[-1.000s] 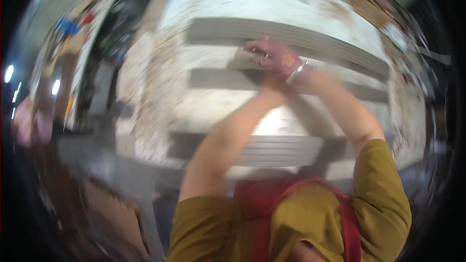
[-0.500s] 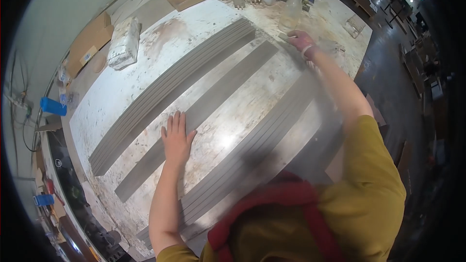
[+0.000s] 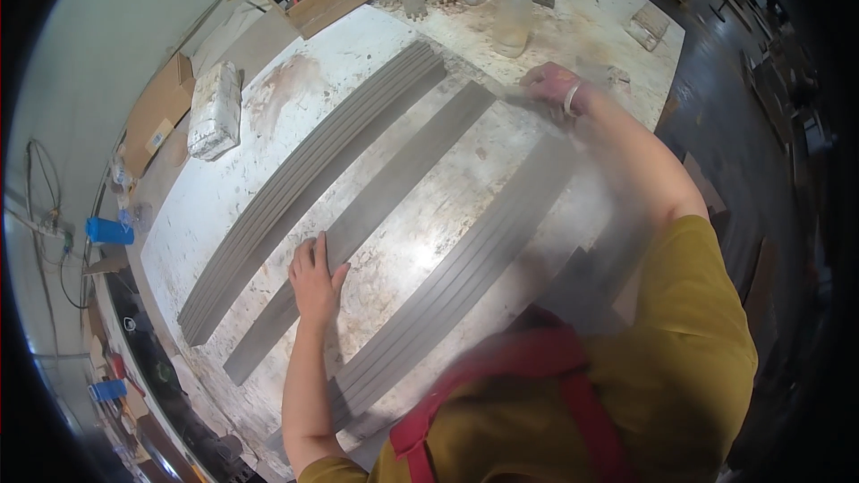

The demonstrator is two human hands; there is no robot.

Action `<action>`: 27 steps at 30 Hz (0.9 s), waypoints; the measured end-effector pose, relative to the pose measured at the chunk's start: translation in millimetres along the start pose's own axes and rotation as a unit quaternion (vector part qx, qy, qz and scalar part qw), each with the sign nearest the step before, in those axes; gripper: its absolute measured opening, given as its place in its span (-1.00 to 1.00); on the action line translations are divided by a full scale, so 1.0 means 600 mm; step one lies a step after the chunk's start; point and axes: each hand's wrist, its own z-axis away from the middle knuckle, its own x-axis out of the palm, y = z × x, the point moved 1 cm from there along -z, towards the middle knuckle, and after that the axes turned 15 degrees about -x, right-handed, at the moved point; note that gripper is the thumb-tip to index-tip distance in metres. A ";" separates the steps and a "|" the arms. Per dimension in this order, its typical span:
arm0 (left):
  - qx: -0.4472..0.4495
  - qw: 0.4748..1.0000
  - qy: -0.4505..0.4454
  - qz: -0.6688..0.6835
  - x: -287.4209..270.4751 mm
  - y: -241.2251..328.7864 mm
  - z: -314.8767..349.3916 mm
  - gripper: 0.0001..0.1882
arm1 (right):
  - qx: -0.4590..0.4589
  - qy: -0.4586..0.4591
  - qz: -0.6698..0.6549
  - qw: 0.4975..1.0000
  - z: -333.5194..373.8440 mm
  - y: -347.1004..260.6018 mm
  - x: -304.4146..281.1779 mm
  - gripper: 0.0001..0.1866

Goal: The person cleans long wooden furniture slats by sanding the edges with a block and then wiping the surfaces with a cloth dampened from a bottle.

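A long, flat grey board lies slantwise across the white worktable. My left hand rests palm down on its lower-left part, fingers stretched out. Beyond the board's upper-right end is my right hand, reddish over the fingers, with a white band at the wrist. Its fingers are closed; a blurred pale thing shows at their tips, its kind unclear. Farther from me lies a row of grey boards set side by side. Nearer to my body is another such row, partly shaded by my body.
The stained worktable carries a wooden box of tools, a clear bottle with a white cap and a white wrapped block. Blue cylinders sit off the left edge. A small pale block lies at the far right.
The view has shifted a little. My left hand has slid along the board toward its lower-left end. My right hand is slightly farther from the board's upper-right end.
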 end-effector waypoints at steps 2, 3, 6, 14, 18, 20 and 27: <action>-0.004 1.000 0.001 0.002 0.003 -0.003 0.000 -0.25 | -0.030 0.090 -0.102 0.990 0.020 0.003 0.007 -0.63; -0.007 1.000 0.002 0.003 0.004 -0.004 0.000 -0.24 | -0.030 0.104 -0.103 0.989 0.032 0.001 0.011 -0.62; 0.016 0.996 -0.059 0.061 -0.018 -0.005 0.008 -0.35 | -0.041 0.134 -0.152 0.978 0.061 -0.007 0.025 -0.60; -0.033 0.874 -0.426 0.232 -0.119 0.032 0.118 -0.56 | -0.129 0.239 -0.274 0.923 0.106 -0.044 0.067 -0.59; 0.045 0.947 -0.292 0.129 -0.121 0.066 0.061 -0.46 | -0.153 0.164 -0.257 0.940 0.094 -0.083 0.108 -0.61; 0.045 0.996 -0.053 0.054 -0.094 0.051 -0.017 -0.35 | -0.114 0.160 -0.238 0.951 0.099 -0.102 0.105 -0.62; 0.025 0.994 0.087 -0.068 -0.026 -0.002 -0.056 -0.27 | -0.068 0.198 -0.287 0.935 0.048 -0.025 0.091 -0.59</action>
